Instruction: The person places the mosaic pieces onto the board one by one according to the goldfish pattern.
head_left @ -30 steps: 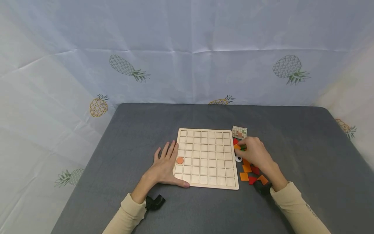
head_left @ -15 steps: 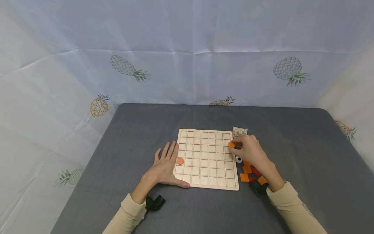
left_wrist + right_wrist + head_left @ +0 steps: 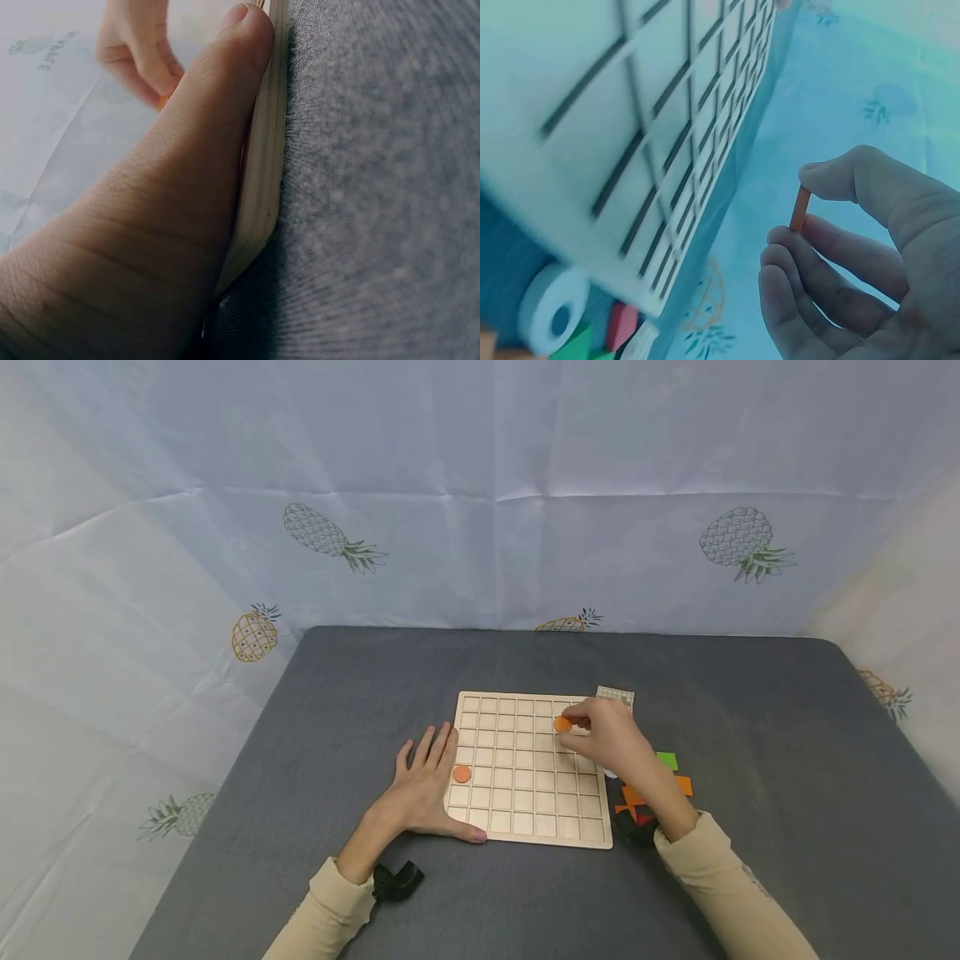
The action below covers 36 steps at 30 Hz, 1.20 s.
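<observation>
A square wooden grid board (image 3: pixel 525 827) lies on the grey table. One orange disc (image 3: pixel 462 773) sits in a cell near its left edge. My left hand (image 3: pixel 420 789) rests at the board's lower left corner, fingers spread along the left side and thumb on the front edge. Over the board's upper right part, my right hand (image 3: pixel 611 735) pinches another orange disc (image 3: pixel 562 724) between thumb and fingers. The right wrist view shows this disc edge-on, held by the fingertips, apart from the board.
Right of the board lie loose pieces: a green piece (image 3: pixel 667 761), orange pieces (image 3: pixel 633 795) and a white ring (image 3: pixel 553 307), partly hidden by the right arm in the head view. A small printed card (image 3: pixel 617 695) lies beyond them. A pineapple-print cloth (image 3: pixel 480 560) hangs behind the table.
My right hand has carried the orange disc left from the loose pieces to over the board. A green piece has come into view behind the wrist. The left hand has stayed put.
</observation>
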Motion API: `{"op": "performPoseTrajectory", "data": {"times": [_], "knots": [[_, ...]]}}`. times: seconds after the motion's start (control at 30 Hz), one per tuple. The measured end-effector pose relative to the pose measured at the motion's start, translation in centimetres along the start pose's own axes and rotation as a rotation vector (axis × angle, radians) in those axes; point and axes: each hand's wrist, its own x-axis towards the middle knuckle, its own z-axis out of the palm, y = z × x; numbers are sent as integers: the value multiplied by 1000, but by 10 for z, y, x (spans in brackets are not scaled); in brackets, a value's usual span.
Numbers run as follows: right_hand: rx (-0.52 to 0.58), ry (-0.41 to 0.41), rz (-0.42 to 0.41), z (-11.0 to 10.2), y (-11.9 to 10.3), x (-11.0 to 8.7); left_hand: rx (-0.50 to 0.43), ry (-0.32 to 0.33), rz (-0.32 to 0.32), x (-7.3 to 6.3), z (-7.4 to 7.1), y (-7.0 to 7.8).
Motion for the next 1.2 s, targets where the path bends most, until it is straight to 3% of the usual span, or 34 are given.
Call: {"op": "performPoseTrajectory", "data": {"times": [0.33,1.2], "knots": [[43,-24,-104,16,-19,17,8,6,1,1,2,-1],[68,-98,-128,44,-63,42,12,0,-6,-1,0,0]]}}
